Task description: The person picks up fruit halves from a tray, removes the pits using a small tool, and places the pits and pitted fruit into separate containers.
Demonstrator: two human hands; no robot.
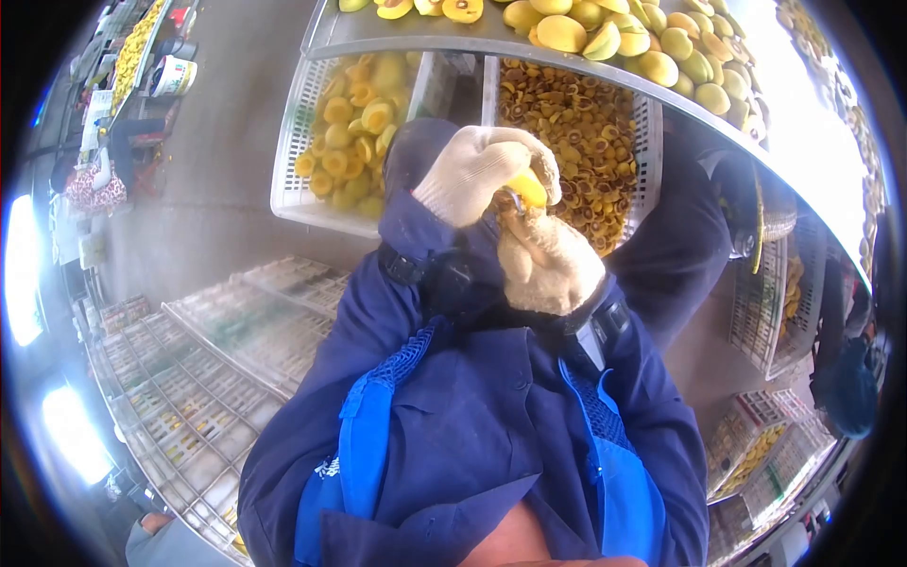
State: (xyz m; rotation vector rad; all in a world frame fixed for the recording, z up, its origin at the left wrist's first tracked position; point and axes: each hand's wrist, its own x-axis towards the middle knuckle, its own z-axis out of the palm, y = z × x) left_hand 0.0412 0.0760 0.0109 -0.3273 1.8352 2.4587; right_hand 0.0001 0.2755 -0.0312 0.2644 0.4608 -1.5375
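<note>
My left hand (pixel 487 172), in a whitish knit glove, is closed round a yellow peach piece (pixel 527 187). Just below it, my right hand (pixel 546 260), in a stained glove, is closed with its fingertips against the peach. A small metallic glint shows between the hands, but what the right fingers grip is mostly hidden. Under the hands to the left stands a white crate (pixel 283 189) with peach halves (pixel 364 118). To the right, another white crate (pixel 648 142) is full of brown-yellow pit scraps (pixel 572 123).
A metal table (pixel 425 42) ahead bears many peach halves (pixel 680 47). Stacked white crates (pixel 246 312) stand at the left, more crates (pixel 761 302) at the right. A white bucket (pixel 175 76) and another person (pixel 94 184) are at the far left.
</note>
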